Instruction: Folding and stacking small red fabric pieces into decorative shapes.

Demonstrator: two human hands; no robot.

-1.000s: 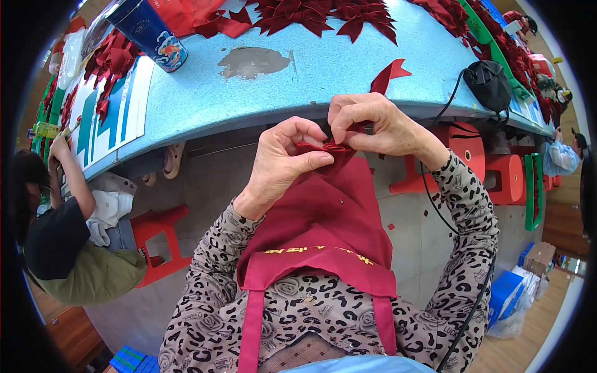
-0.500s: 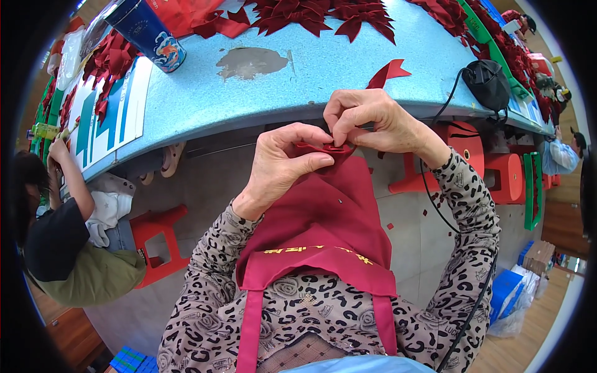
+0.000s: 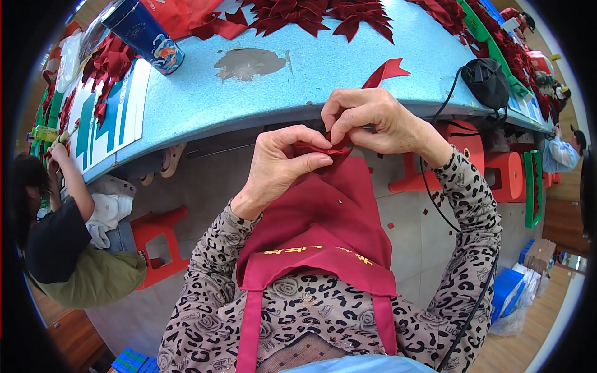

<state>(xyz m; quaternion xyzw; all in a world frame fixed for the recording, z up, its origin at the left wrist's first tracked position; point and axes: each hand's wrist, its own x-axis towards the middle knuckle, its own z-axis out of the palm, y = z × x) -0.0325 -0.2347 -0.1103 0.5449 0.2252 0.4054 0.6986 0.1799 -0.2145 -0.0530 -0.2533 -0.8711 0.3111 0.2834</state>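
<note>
A dark red ribbon (image 3: 339, 153) is pinched between my two hands, over my lap and just off the table's near edge. My left hand (image 3: 281, 163) grips its left side between thumb and forefinger. My right hand (image 3: 365, 123) has its fingertips pressed together on the ribbon's upper right part, hiding the fold there. Beyond my right hand, a forked ribbon tail (image 3: 387, 71) lies over the table; whether it joins the held piece is hidden by the hand. A heap of dark red bows (image 3: 292, 15) sits at the far side.
The blue table (image 3: 205, 87) has a grey worn patch. A blue cup (image 3: 146, 37) stands far left, a black pouch (image 3: 486, 84) with a cord at right. Red stools (image 3: 163, 242) stand below. At left a person (image 3: 68, 224) sits working; green trays (image 3: 482, 34) hold more bows.
My fingers have shifted very slightly on the ribbon, the right hand a touch to the left. Both hands keep their pinch.
</note>
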